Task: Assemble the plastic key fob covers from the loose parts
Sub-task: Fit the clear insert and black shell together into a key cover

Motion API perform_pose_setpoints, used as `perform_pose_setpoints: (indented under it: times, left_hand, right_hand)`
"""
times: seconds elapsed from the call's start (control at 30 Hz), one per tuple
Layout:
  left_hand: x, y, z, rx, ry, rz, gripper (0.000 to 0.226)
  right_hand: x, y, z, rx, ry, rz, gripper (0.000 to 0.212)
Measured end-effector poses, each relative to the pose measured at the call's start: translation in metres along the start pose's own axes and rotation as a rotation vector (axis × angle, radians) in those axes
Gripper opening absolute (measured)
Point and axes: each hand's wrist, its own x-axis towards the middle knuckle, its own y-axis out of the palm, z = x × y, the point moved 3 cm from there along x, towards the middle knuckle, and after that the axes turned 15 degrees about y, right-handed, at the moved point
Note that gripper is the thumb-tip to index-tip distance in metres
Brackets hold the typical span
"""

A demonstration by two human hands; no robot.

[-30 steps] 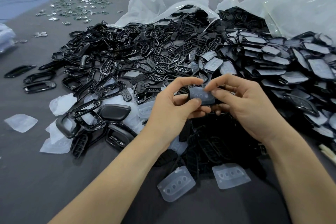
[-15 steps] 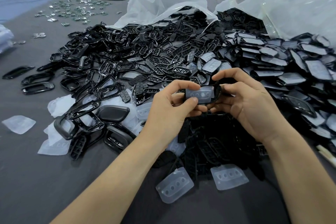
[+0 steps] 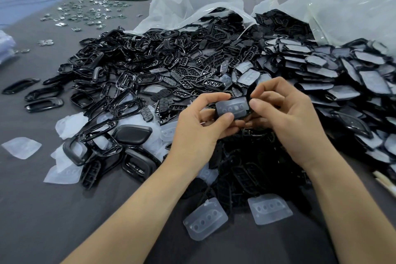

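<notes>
A heap of loose parts (image 3: 171, 66) fills the middle and right of the surface (image 3: 42, 210), spilling from two bags (image 3: 192, 0) behind it; metal pieces (image 3: 85, 15) lie far back left. Two button pads (image 3: 205, 218) lie before the heap, and a cover part (image 3: 232, 108) sits above its near edge between left grip (image 3: 199, 126) and right grip (image 3: 287, 122).

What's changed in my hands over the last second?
The right hand slid its fingers from the top of the black key fob shell with translucent button pad to its right end, tilting it slightly. The left hand still pinches it; the heaps of loose parts lie unchanged.
</notes>
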Motion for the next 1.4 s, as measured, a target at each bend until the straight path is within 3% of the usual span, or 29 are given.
perform_pose_setpoints:
  times: [0.17, 0.5, 0.63, 0.87, 0.93, 1.2, 1.4]
  left_hand:
    - [-0.001, 0.002, 0.004, 0.032, 0.023, 0.03, 0.039]
    - [-0.003, 0.003, 0.008, 0.088, 0.048, 0.053, 0.042]
    - [-0.002, 0.003, 0.009, 0.086, 0.053, 0.041, 0.042]
    - [-0.003, 0.003, 0.01, 0.021, 0.018, 0.031, 0.04]
    - [-0.002, 0.002, 0.01, 0.021, 0.016, 0.038, 0.039]
    - [-0.002, 0.003, 0.011, 0.032, 0.0, 0.053, 0.041]
    - [-0.002, 0.003, 0.01, 0.038, -0.011, 0.054, 0.043]
  right_hand:
    - [0.001, 0.006, -0.006, -0.215, -0.018, -0.146, 0.015]
    - [0.002, 0.008, -0.007, -0.209, 0.021, -0.224, 0.019]
    - [0.003, 0.005, -0.007, -0.027, 0.058, -0.187, 0.021]
    - [0.005, -0.02, 0.0, 0.561, 0.118, -0.174, 0.025]
    - [0.005, -0.022, 0.0, 0.605, 0.131, -0.183, 0.025]
    - [0.005, -0.02, -0.002, 0.479, 0.124, -0.218, 0.013]
    - [0.004, -0.016, -0.005, 0.008, 0.034, -0.332, 0.028]
